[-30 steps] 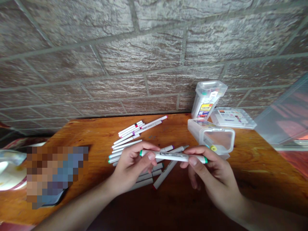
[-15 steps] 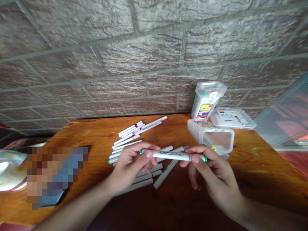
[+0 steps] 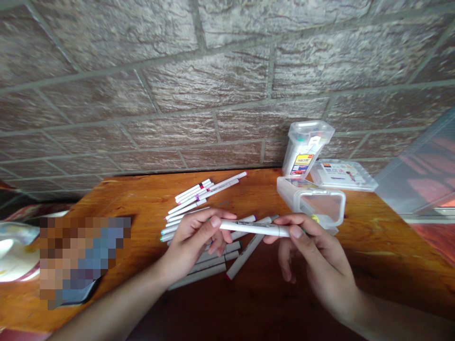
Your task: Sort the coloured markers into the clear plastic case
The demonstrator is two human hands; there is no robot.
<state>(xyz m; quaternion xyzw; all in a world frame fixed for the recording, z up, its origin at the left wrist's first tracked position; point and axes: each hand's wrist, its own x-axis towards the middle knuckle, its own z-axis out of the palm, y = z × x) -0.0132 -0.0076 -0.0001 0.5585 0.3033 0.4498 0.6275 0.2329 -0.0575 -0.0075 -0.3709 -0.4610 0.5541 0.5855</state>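
A white marker (image 3: 256, 228) with dark print on its barrel is held nearly level above the table, its right end slightly lower. My left hand (image 3: 195, 233) pinches the left end between thumb and fingers, which hide that tip. At the other end my right hand (image 3: 314, 246) grips the marker with thumb and index finger; a bit of green shows behind the thumb. Beneath and behind the hands lie several loose white markers, among them a red-ended one (image 3: 245, 255) lying slantwise and a grey-looking one (image 3: 202, 275) partly under my left hand's shadow.
More markers (image 3: 192, 190) lie fanned out at the back left. An open clear plastic case (image 3: 284, 190) lies on its side at right, before an upright marker box (image 3: 305, 149) and a flat clear lid-like case (image 3: 344, 175). A pixelated device (image 3: 85, 265) sits left; a brick wall (image 3: 227, 85) rises behind.
The marker has shifted slightly right and turned, so its print now faces upward. Its green left end is now hidden by my left fingers, and my right thumb covers more of the right end.
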